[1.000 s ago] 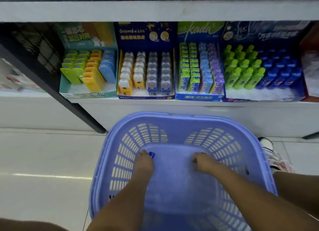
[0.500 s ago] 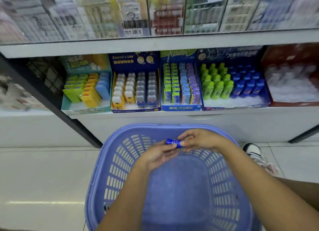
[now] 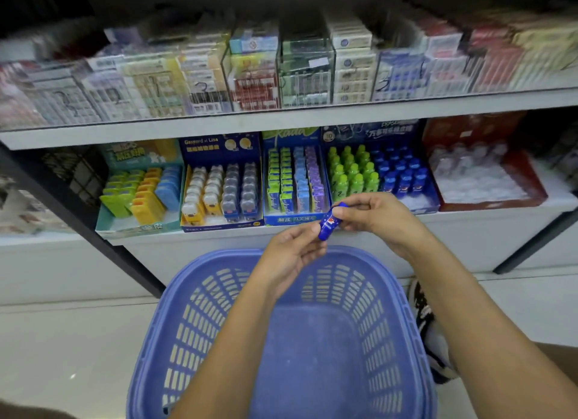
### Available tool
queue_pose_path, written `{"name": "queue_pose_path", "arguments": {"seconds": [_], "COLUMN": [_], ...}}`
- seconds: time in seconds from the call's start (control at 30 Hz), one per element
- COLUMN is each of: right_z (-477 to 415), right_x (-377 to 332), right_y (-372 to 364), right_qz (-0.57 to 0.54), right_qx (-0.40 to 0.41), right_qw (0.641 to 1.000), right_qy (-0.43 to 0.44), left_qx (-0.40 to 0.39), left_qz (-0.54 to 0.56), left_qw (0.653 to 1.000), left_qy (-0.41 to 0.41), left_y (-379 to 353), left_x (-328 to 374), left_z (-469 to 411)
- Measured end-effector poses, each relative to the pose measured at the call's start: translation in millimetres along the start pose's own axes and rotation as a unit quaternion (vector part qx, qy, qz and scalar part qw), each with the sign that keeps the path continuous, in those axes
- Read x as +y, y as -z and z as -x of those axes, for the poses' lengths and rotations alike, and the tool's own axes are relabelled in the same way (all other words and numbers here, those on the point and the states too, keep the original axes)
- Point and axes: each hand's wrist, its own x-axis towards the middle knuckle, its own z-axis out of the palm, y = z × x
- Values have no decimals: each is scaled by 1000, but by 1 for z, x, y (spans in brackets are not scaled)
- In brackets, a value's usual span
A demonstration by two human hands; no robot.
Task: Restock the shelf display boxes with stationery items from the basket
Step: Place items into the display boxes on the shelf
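Note:
A small blue bottle-shaped eraser (image 3: 327, 224) is held between both hands in front of the lower shelf. My right hand (image 3: 373, 213) pinches its upper end, and my left hand (image 3: 289, 251) pinches its lower end. Below them stands the purple slatted basket (image 3: 200, 318), whose floor looks bare. On the lower shelf, right of the hands, a blue display box (image 3: 428, 199) holds green bottles (image 3: 352, 171) and matching blue bottles (image 3: 402, 171), with white empty slots along its front.
Other display boxes line the lower shelf: a teal one (image 3: 131, 228), a navy one (image 3: 219, 226), a blue one (image 3: 291, 220) and a red one (image 3: 531, 196). Clear boxes fill the upper shelf (image 3: 281, 118). A black frame post (image 3: 93, 228) slants left. A shoe (image 3: 427, 318) is beside the basket.
Both hands came up out of the basket bottom with the blue eraser and now hold it higher, in front of the shelf edge. The view tilted upward, showing the upper shelf.

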Motion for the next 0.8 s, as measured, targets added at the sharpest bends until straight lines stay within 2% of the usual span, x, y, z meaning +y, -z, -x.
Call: {"name": "queue_pose_path", "arguments": {"seconds": [0.13,0.2,0.23,0.27,0.3,0.33,0.47,0.57,0.8], "right_z": [6,6,5,3,1,-1,-12,-23,-30], "right_x": [-11,-16,-19,-21,-22,-24,-24,-20,-11], "right_y": [17,35,46,58,70,82,107,104,97], "right_qz": [13,71,110,150,193,237,350,396,471], "right_qx": [52,105,138,167,191,206,202,166,134], "right_qw": [998,991,982,971,957,944,909,897,866], "right_qy": [25,52,69,86,98,104,102,104,100], "left_qx": [15,49,68,75,65,49,19,15,18], "left_qz": [-45,-200,-321,-433,-514,-566,-672,-693,-671], "left_qw": [998,973,933,878,825,787,700,679,695], "left_qy": [-45,-103,-147,-190,-224,-241,-240,-244,-257], "left_y": [-21,-30,-32,-32,-33,-33,-30,-27,-28], "left_x": [-1,-4,-5,-6,-7,-8,-19,-23,-21], "left_z": [-10,-16,-19,-22,-23,-24,-28,-29,-30]}}
